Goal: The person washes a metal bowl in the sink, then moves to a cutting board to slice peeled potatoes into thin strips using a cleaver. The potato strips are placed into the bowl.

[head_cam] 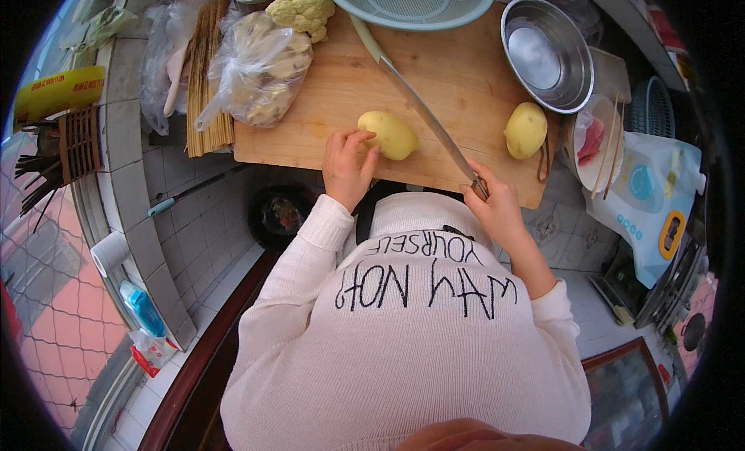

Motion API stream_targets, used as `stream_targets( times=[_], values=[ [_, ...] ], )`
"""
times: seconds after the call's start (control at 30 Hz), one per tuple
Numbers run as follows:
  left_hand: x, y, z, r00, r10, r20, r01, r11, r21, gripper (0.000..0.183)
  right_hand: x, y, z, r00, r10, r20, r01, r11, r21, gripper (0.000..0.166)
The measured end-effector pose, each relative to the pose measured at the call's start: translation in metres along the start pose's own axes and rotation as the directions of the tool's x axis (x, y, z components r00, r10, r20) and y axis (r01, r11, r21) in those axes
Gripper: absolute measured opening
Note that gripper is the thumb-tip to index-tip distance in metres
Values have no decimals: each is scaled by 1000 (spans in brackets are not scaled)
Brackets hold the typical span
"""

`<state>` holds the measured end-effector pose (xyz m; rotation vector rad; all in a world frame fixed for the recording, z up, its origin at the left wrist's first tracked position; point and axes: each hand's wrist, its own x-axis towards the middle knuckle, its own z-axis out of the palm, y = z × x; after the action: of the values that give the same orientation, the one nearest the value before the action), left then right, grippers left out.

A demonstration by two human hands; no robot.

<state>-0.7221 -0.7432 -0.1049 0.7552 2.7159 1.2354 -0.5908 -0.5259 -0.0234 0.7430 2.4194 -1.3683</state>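
A peeled potato (391,138) lies on the wooden cutting board (326,90), near its front edge. The fingers and thumb of my left hand (348,167) rest against its left end. My right hand (495,198) grips a large knife (430,118) by its wooden handle. The blade slants up and left across the board, seen nearly edge-on, and passes to the right of the potato. Near its far end is a pale green, curved vegetable piece (366,39), perhaps a stalk. A second peeled potato (525,131) sits at the board's right side.
A light blue plastic colander (407,14) and a metal basin (585,84) stand along the back. At left are cauliflower (302,11), a knotted plastic bag of food (262,72) and wooden skewers (204,90). On the right, a bowl (608,160) holds raw meat and chopsticks.
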Motion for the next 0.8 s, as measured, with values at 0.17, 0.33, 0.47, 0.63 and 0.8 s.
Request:
stream_targets(
  times=[0.17,0.33,0.47,0.63,0.8],
  values=[
    [6,0,4,993,117,2,-117,988,100,17,-6,0,5,1000,-29,-6,29,999,15,40],
    [13,7,2,991,130,41,-135,981,139,14,-12,2,12,998,-52,-30,52,998,30,40],
    [16,6,0,976,205,67,-213,965,156,11,-16,-1,12,999,-45,-26,45,999,18,41],
    [5,-1,-16,978,167,129,-193,953,234,10,-20,4,16,996,-60,-61,63,997,38,42],
    [-36,-28,-76,950,-158,268,23,894,447,17,-19,12,23,997,-29,-66,34,997,71,41]
  ],
)
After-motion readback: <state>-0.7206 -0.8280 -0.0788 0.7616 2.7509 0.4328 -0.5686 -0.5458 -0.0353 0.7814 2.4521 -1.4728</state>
